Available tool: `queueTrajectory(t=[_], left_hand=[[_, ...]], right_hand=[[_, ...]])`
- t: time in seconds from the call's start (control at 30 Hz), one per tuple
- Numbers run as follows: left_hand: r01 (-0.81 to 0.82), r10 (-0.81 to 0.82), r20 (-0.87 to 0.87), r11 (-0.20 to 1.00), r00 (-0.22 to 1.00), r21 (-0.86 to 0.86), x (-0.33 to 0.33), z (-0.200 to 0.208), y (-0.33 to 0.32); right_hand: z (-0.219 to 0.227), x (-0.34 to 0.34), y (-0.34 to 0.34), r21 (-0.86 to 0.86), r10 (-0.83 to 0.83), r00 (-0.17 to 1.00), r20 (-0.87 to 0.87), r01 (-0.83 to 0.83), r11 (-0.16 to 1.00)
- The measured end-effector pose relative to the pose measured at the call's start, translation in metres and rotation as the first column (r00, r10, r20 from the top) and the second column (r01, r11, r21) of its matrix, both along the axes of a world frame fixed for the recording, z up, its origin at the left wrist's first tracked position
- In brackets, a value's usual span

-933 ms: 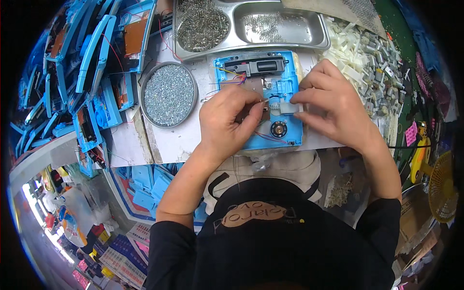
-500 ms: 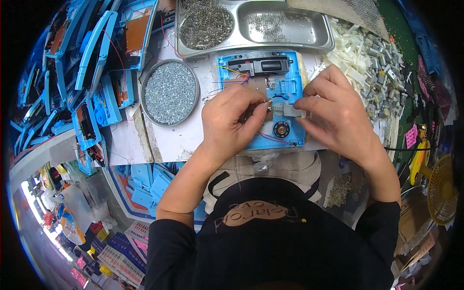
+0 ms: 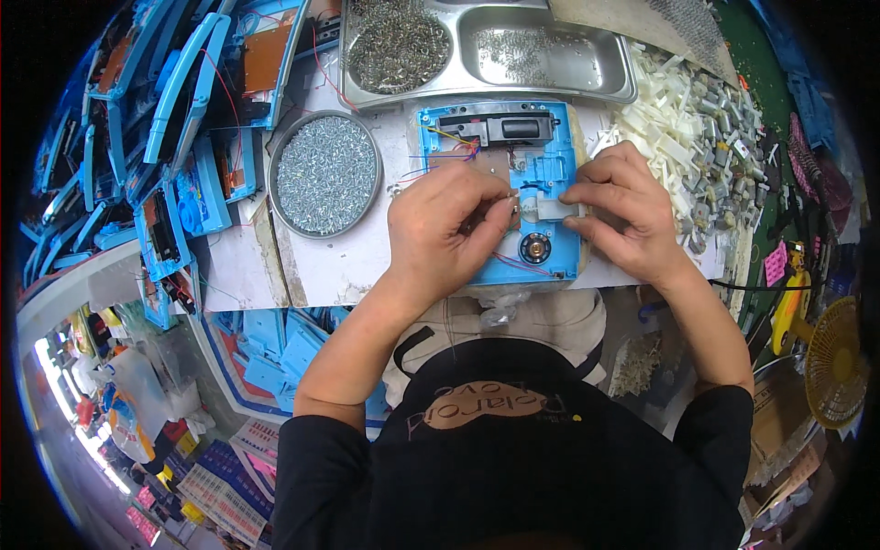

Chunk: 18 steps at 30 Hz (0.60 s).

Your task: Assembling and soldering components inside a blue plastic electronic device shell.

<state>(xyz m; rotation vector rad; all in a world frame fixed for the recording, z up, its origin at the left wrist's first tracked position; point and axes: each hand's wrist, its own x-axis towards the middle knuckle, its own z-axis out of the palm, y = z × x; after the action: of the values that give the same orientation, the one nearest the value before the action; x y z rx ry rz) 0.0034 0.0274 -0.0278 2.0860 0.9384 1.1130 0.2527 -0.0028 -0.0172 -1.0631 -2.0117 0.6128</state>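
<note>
In front of me on the table lies a blue plastic housing (image 3: 559,147) with a black part along its far side, a brown circuit board (image 3: 492,163) and a round black-rimmed speaker-like part (image 3: 535,247). My left hand (image 3: 446,225) is closed over the housing's left side, thumb and forefinger pinched at the board's edge; what they hold is too small to name. My right hand (image 3: 631,215) is closed at the right edge, its fingertips gripping a white plastic piece (image 3: 554,210) that sits over the housing. Thin coloured wires (image 3: 440,156) stick out near my left hand.
A round tray of small screws (image 3: 326,174) stands left of the housing. Beyond it is a steel tray (image 3: 541,87) with small metal parts. White plastic pieces and small motors (image 3: 683,137) are heaped at right. Blue housings (image 3: 183,101) pile up at left.
My right hand has drawn its fingers closer around the white piece, with its wrist lower and further left. My left hand stays nearly in place, pinching at the board.
</note>
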Motion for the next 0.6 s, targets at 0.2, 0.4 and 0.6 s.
queueTrajectory(t=[0.2, 0.4, 0.6], left_hand=[[-0.004, 0.001, -0.04, 0.997, 0.999, -0.08, -0.003, 0.001, -0.003], [0.013, -0.015, -0.034, 0.998, 0.999, -0.062, -0.001, 0.003, -0.002], [0.028, -0.028, -0.01, 0.999, 1.0, -0.034, 0.002, 0.006, 0.001]], right_hand=[[-0.006, 0.001, -0.001, -0.047, 0.003, 1.0, -0.027, -0.004, 0.999], [0.018, -0.012, 0.003, -0.031, 0.061, 0.97, 0.236, -0.055, 0.998], [0.024, -0.009, -0.023, 0.01, -0.05, 0.954, 0.296, 0.049, 0.999]])
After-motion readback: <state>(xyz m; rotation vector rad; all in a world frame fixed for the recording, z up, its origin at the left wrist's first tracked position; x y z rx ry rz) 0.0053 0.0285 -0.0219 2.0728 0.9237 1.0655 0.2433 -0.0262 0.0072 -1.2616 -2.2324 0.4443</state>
